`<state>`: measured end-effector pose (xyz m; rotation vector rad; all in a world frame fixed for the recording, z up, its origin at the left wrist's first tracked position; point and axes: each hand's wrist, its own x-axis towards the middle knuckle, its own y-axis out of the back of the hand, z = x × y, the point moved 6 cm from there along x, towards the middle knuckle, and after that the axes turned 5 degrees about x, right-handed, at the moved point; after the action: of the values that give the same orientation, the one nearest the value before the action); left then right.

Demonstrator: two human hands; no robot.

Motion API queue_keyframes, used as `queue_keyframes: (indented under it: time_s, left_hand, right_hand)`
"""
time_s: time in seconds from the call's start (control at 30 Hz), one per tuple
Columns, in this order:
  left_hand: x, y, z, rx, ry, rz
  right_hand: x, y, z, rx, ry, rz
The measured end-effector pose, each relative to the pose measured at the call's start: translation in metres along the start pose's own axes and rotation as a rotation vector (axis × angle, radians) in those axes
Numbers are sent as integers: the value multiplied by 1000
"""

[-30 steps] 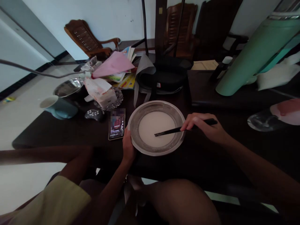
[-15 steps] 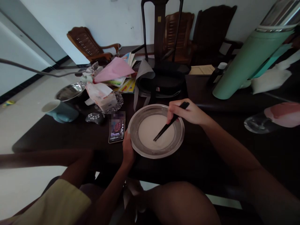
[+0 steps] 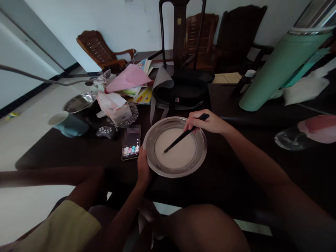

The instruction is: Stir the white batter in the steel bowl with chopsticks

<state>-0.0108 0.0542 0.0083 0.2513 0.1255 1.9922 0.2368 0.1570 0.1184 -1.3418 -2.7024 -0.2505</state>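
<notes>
A round metal bowl (image 3: 201, 154) of white batter (image 3: 178, 154) sits on the dark table in front of me. My right hand (image 3: 208, 123) hovers over the bowl's far right rim, closed on a pair of black chopsticks (image 3: 183, 134) whose tips dip into the batter left of centre. My left hand (image 3: 143, 166) grips the bowl's left rim, fingers wrapped on it.
A lit phone (image 3: 130, 147) lies just left of the bowl. Further left are a small dark controller (image 3: 106, 132), a teal cup (image 3: 68, 124), a steel bowl (image 3: 78, 101) and a tissue pack (image 3: 113, 105). A green flask (image 3: 278, 66) lies at right. Chairs stand behind the table.
My right hand swung from the bowl's right side to above its far rim, and the chopstick tips swept leftward through the batter. The left hand stayed on the rim.
</notes>
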Motion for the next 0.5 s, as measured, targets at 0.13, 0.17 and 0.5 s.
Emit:
queue_keyframes:
  time_s: [0.13, 0.17, 0.5]
  left_hand:
    - [-2, 0, 4, 2, -1, -4]
    - [-2, 0, 5, 6, -7, -8]
    - [-3, 0, 9, 9, -20, -17]
  right_hand:
    - [0, 23, 1, -10, 75, 164]
    - [0, 24, 1, 6, 84, 156]
    - [4, 19, 8, -32, 58, 135]
